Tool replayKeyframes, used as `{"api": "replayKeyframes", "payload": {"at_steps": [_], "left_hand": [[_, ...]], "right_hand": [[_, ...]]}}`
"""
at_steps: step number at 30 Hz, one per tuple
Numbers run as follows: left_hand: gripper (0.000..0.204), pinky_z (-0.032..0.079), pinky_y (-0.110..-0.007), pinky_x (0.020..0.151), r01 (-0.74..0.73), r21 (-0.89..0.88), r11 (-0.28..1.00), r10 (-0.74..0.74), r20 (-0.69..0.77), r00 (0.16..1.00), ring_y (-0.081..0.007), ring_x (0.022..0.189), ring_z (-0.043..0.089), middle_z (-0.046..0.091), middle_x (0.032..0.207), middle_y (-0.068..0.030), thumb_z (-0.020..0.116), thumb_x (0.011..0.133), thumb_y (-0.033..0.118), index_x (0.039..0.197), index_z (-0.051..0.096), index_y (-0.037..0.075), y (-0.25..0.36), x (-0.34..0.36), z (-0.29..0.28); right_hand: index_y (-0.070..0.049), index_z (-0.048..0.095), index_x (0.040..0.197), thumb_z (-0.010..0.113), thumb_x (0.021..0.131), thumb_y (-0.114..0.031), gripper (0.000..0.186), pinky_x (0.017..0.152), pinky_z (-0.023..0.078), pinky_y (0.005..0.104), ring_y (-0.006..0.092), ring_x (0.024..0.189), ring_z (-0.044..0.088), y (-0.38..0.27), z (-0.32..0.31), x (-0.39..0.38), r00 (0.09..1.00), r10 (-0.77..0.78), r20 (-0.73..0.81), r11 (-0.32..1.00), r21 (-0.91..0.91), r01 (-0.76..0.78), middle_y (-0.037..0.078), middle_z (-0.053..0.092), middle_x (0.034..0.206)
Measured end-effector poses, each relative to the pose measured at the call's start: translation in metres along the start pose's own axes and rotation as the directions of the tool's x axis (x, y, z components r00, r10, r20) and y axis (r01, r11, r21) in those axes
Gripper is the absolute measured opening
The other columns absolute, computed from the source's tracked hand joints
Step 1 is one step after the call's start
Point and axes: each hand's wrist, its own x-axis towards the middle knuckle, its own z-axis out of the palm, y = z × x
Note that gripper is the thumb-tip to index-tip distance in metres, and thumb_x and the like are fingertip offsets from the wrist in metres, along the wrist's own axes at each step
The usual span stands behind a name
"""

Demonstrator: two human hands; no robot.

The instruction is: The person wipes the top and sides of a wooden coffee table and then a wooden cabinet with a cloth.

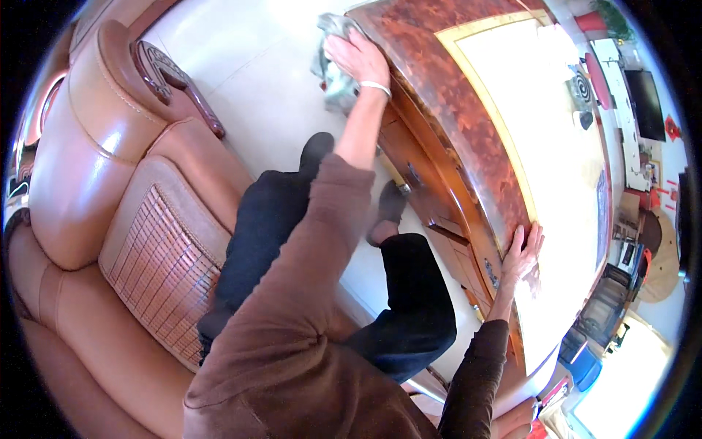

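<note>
My left hand (358,57), with a white bracelet at the wrist, is stretched far forward and grips a crumpled grey-green cloth (338,86). The cloth hangs down beside the far left edge of a low table (468,110) with a marbled reddish-brown border and a pale, glossy middle. Whether the cloth touches the table's side, I cannot tell. Nearer to me, my right hand (523,256) lies on the table's left border, its fingers outstretched and nothing in it. Wooden drawers (446,227) with metal handles line the table's side below the two hands.
To the left stands a tan leather sofa (80,168) with a woven seat mat (161,263) and a carved dark wood armrest (172,80). My legs are bent between sofa and table, over a pale floor (241,51). A blue bin (583,369) and a dark screen (645,106) are at the right.
</note>
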Motion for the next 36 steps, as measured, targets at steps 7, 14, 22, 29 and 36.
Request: {"api": "replayKeyframes", "payload": {"at_steps": [7,14,22,29,36], "left_hand": [[0.034,0.037,-0.043,0.078,-0.036,-0.144,0.989,0.051,0.108,0.993,-0.0403,0.084,0.049,0.054,0.091,-0.0248,0.043,0.089,0.025,0.098,0.05,-0.007,-0.043,0.019,-0.009],[0.034,0.034,-0.043,0.086,0.16,-0.169,0.973,-0.135,0.149,0.98,-0.0405,0.096,0.047,0.055,0.103,-0.0249,0.04,0.09,0.025,0.098,0.054,-0.006,-0.109,-0.042,-0.021],[0.036,0.035,-0.043,0.086,0.174,0.049,0.984,-0.18,0.188,0.965,-0.0381,0.099,0.047,0.052,0.107,-0.0233,0.042,0.091,0.026,0.103,0.054,-0.006,-0.121,-0.128,-0.045],[0.027,0.031,-0.042,0.094,0.066,0.016,0.998,-0.068,0.253,0.965,-0.0371,0.106,0.042,0.049,0.11,-0.0208,0.044,0.089,0.018,0.106,0.052,-0.002,-0.137,-0.106,-0.045],[0.027,0.032,-0.041,0.091,0.061,-0.016,0.998,-0.053,0.297,0.953,-0.036,0.096,0.046,0.052,0.101,-0.0206,0.044,0.086,0.016,0.101,0.054,-0.004,-0.163,-0.088,-0.049]], "right_hand": [[-0.005,0.046,0.126,0.046,0.088,-0.036,0.049,0.104,0.026,0.0436,0.0368,0.127,0.031,-0.014,-0.008,-0.001,0.999,0.019,0.037,1.0,0.009,-0.02,0.019,0.041,0.133],[-0.002,0.045,0.127,0.044,0.089,-0.029,0.046,0.104,0.025,0.0391,0.0343,0.126,0.033,-0.011,-0.006,-0.004,0.998,0.003,0.058,1.0,0.016,-0.004,0.02,0.04,0.133],[0.002,0.046,0.124,0.043,0.09,-0.024,0.043,0.102,0.028,0.038,0.0343,0.121,0.038,-0.01,-0.008,0.002,0.997,-0.015,0.081,0.996,0.091,0.008,0.021,0.04,0.132],[0.004,0.045,0.123,0.04,0.091,-0.021,0.04,0.098,0.033,0.0377,0.0316,0.117,0.044,0.013,-0.009,-0.001,0.945,-0.322,0.058,0.927,-0.182,0.327,0.022,0.044,0.126],[0.003,0.043,0.125,0.037,0.091,-0.02,0.042,0.1,0.031,0.0368,0.0304,0.118,0.043,0.021,-0.01,-0.005,0.992,-0.11,0.069,0.993,0.037,0.108,0.02,0.043,0.129]]}}
